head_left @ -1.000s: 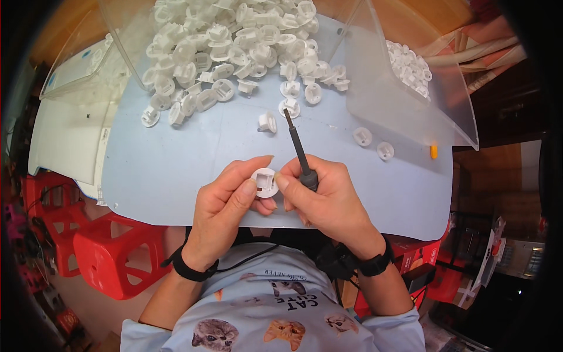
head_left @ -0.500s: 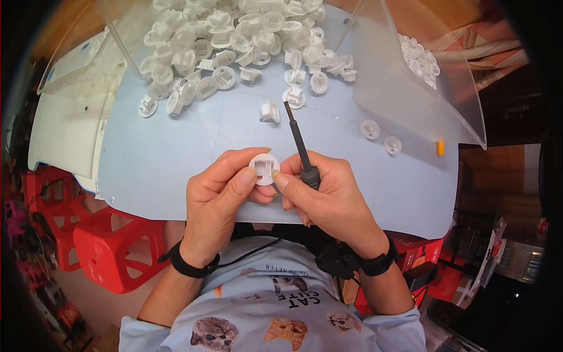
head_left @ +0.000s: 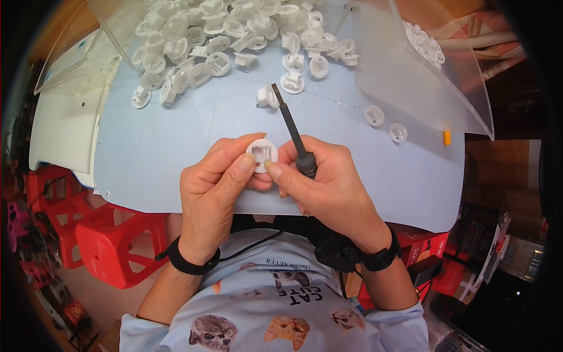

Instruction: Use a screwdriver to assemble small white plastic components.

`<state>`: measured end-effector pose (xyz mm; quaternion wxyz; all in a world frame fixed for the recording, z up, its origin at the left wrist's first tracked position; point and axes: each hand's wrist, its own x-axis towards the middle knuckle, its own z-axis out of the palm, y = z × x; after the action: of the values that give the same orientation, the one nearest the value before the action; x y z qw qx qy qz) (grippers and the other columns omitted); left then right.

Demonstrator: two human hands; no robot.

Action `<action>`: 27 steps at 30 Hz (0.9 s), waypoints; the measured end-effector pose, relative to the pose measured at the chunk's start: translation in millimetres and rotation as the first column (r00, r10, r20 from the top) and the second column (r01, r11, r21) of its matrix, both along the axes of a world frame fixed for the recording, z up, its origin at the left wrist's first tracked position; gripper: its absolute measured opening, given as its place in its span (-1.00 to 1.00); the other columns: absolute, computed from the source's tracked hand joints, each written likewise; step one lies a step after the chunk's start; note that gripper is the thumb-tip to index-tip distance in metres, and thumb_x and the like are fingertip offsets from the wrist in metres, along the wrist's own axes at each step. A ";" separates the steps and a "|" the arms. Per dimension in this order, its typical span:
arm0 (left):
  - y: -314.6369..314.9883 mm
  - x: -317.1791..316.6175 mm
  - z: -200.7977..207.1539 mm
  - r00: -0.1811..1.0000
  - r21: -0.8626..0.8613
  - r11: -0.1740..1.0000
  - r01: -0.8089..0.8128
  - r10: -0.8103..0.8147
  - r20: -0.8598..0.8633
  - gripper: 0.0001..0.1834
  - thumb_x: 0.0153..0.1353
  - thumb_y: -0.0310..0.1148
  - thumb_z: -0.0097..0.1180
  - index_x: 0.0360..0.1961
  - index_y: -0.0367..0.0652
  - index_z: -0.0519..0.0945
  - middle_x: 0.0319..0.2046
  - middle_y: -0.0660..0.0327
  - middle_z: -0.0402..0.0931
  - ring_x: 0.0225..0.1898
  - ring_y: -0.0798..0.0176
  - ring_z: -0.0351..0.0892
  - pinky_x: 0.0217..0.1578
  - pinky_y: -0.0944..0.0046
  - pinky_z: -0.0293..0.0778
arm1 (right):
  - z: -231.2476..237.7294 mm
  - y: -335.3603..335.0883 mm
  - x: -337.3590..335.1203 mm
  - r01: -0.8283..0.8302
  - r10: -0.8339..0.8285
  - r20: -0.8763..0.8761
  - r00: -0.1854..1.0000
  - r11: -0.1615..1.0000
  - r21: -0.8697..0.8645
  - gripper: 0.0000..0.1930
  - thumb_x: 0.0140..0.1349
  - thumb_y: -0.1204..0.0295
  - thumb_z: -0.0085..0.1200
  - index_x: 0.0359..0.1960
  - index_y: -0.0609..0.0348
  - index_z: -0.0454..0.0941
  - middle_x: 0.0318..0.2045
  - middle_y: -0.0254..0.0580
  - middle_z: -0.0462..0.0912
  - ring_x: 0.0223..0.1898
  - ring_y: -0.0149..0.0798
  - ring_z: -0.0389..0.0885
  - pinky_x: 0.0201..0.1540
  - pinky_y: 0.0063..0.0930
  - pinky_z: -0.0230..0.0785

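Between my two hands, over the near part of the table, is a round white plastic piece [head_left: 254, 146] with a square opening in its middle. My left hand [head_left: 205, 185] pinches its left side between thumb and fingers. The thumb of my right hand [head_left: 337, 179] presses on its right edge. That same hand is closed round a screwdriver [head_left: 291, 128] with a dark grey shaft, its flat metal tip pointing up and away from me. Just beyond, a loose white piece [head_left: 267, 97] lies close behind the tip in the picture.
A large heap of similar white pieces [head_left: 217, 41] covers the far side of the blue tabletop [head_left: 176, 146]. Clear plastic panels [head_left: 404, 76] stand left and right. Two round pieces [head_left: 373, 115] and a small yellow object [head_left: 447, 138] lie at right. Red stools [head_left: 120, 243] stand lower left.
Both hands have shifted slightly up and left in the picture, still holding the white piece. The screwdriver's tip has swung a little left. The view has also shifted slightly.
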<state>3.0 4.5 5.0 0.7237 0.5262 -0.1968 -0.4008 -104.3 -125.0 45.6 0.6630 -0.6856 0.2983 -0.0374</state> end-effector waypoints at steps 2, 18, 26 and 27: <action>-0.4 -0.5 0.0 1.000 0.001 1.000 -0.010 0.010 0.014 -0.69 0.33 -0.43 0.01 0.03 -0.37 0.53 -0.23 0.19 0.51 -0.33 0.41 0.58 -0.24 0.47 0.50 | -0.6 0.0 0.3 0.001 -0.001 0.010 1.000 1.000 -0.002 -0.79 0.22 0.41 0.05 -0.45 0.34 0.44 -0.67 -0.28 0.52 -0.65 -0.58 0.39 -0.65 -0.63 0.18; -0.6 -2.2 -0.6 0.993 0.005 1.000 -0.018 0.017 0.121 -0.69 0.33 -0.46 0.02 0.05 -0.34 0.53 -0.25 0.20 0.49 -0.33 0.42 0.57 -0.25 0.49 0.48 | -0.4 -1.8 2.9 -0.015 0.016 -0.001 1.000 1.000 0.020 -0.77 0.23 0.41 0.03 -0.43 0.40 0.45 -0.64 -0.22 0.55 -0.64 -0.56 0.43 -0.64 -0.61 0.24; -1.0 -3.3 -0.2 0.998 0.018 1.000 -0.024 0.023 0.062 -0.70 0.33 -0.46 0.02 0.04 -0.36 0.54 -0.26 0.19 0.51 -0.33 0.42 0.57 -0.25 0.48 0.48 | -9.2 1.9 0.5 0.006 -0.003 0.057 0.998 0.998 -0.061 -0.86 0.26 0.44 0.05 -0.40 0.25 0.46 -0.64 -0.42 0.49 -0.63 -0.65 0.33 -0.62 -0.71 0.16; -0.6 -3.6 -0.3 0.998 0.024 0.999 -0.026 0.025 0.066 -0.70 0.32 -0.46 0.01 0.04 -0.36 0.54 -0.26 0.19 0.52 -0.33 0.42 0.57 -0.24 0.49 0.48 | -9.5 1.9 0.2 0.005 -0.002 0.048 0.999 0.998 -0.057 -0.87 0.26 0.45 0.05 -0.41 0.24 0.46 -0.63 -0.43 0.48 -0.63 -0.65 0.32 -0.63 -0.71 0.15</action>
<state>-0.6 3.9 4.8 0.7153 0.5505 -0.2088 -0.3764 -104.2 -123.2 36.2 0.6502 -0.7025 0.2823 -0.0635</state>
